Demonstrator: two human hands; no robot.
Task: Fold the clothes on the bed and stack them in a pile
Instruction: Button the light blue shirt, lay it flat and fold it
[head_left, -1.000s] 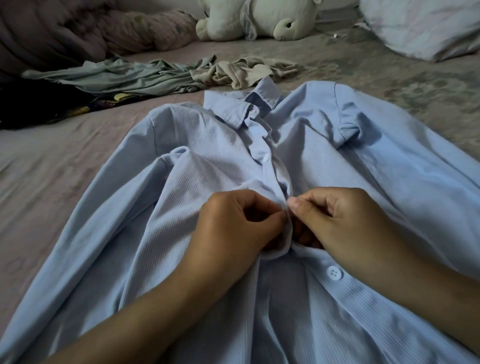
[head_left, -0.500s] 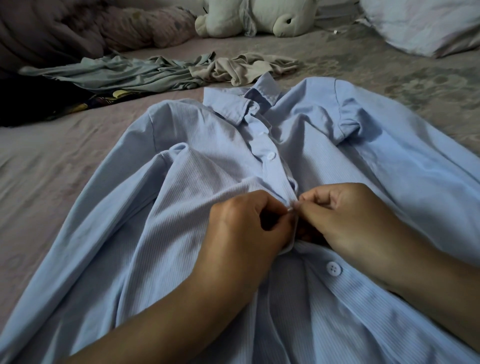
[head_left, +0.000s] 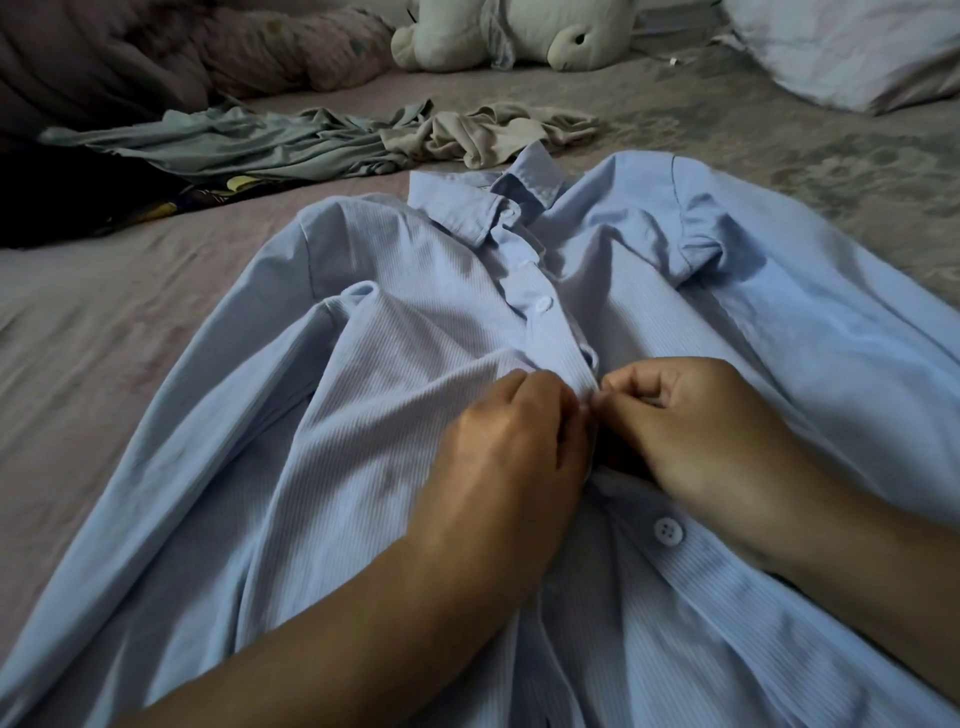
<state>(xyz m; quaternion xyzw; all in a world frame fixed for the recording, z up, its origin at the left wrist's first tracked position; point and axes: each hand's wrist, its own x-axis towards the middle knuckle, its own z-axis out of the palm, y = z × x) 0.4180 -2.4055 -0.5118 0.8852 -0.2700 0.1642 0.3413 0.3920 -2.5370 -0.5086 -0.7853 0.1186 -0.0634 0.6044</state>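
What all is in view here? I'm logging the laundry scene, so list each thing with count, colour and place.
shirt: one, light blue, spread collar-away across the near bed
buttons: two showing, white, on the shirt's front placket
grey-green garment: one, crumpled, far left of the shirt
beige garment: one, crumpled, beyond the collar
dark patterned cloth: one, left edge
plush toy: one, cream, far end
pillow: one, pale, far right
blanket: one, mauve, bunched far left
bed: one, mauve-grey sheet
left hand: fingers pinching the placket
right hand: fingers pinching the placket
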